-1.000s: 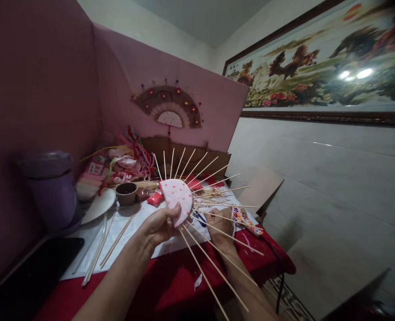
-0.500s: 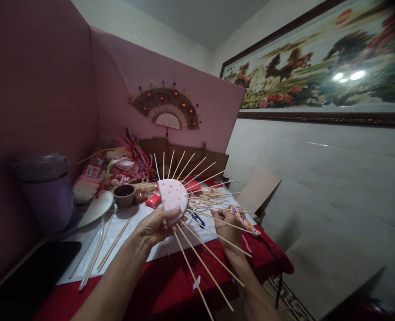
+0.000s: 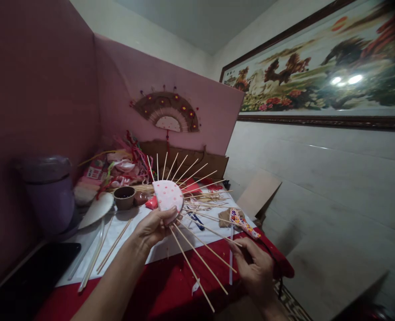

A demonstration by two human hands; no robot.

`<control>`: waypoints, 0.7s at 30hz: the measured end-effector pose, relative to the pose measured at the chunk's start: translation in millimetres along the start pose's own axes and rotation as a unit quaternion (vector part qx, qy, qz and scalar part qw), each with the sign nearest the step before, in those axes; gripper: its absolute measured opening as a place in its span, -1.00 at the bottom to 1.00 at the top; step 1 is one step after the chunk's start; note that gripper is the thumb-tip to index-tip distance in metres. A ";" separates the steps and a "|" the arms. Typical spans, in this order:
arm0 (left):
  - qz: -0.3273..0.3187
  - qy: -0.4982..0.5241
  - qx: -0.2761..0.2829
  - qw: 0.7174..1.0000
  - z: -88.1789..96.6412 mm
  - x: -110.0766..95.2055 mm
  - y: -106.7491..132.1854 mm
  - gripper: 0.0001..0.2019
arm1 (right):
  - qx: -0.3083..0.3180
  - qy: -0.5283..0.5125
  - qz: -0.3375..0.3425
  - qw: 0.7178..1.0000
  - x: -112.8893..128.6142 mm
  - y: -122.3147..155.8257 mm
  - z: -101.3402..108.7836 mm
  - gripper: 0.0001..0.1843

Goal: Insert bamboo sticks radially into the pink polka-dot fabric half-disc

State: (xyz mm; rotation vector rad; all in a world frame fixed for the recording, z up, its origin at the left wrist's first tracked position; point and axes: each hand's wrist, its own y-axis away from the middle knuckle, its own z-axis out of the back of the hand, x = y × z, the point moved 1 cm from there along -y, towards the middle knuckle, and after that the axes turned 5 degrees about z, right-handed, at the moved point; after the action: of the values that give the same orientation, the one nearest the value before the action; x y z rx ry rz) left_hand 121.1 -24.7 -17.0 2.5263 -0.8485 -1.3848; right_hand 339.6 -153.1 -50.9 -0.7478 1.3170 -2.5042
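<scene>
- Right hand [image 3: 253, 265] has drawn back to the outer end of one wooden stick [image 3: 213, 232]; cannot tell its grip.
- Left hand [image 3: 157, 226] clamps the polka-dotted half-disc [image 3: 168, 194], left of the right hand.

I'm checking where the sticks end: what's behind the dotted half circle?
Sticks fan out past the half circle; their inner ends are covered, as is part of the left hand.
</scene>
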 end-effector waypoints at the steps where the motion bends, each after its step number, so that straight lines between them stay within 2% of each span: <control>1: 0.000 -0.006 -0.001 1.000 0.7 0.1 -0.4 -0.89 | -0.002 0.003 0.026 1.000 2.7 -0.6 3.1 -0.90; 4: -0.004 -0.021 -0.001 1.000 2.0 0.2 -0.9 -0.87 | -0.023 0.025 0.085 0.996 9.5 -4.0 9.1 -0.95; 6: -0.002 -0.020 0.005 1.000 1.7 -0.1 -0.9 -0.86 | -0.041 0.040 0.098 0.994 12.4 -6.2 10.7 -0.97; 12: -0.021 0.027 -0.011 0.999 0.4 -1.2 -1.2 -0.88 | -0.037 0.022 0.046 0.998 22.0 -8.3 13.0 -0.81; 15: -0.028 0.025 -0.017 0.999 -0.6 -1.6 -0.6 -0.87 | -0.047 0.013 0.038 0.998 24.3 -8.8 16.1 -0.80; 18: -0.018 0.035 -0.028 0.999 -1.5 -2.7 0.4 -0.90 | -0.035 0.006 0.045 0.998 18.3 -10.5 17.0 -0.81; 21: 0.014 0.038 -0.015 0.999 -1.3 -3.3 -0.1 -0.97 | -0.030 0.018 0.005 0.999 8.8 -13.4 16.3 -0.80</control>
State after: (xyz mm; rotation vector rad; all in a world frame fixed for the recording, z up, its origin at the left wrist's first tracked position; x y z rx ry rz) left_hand 120.8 -23.1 -13.9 2.5174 -0.8386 -1.2763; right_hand 341.3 -160.5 -29.4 -0.7091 1.4093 -2.4925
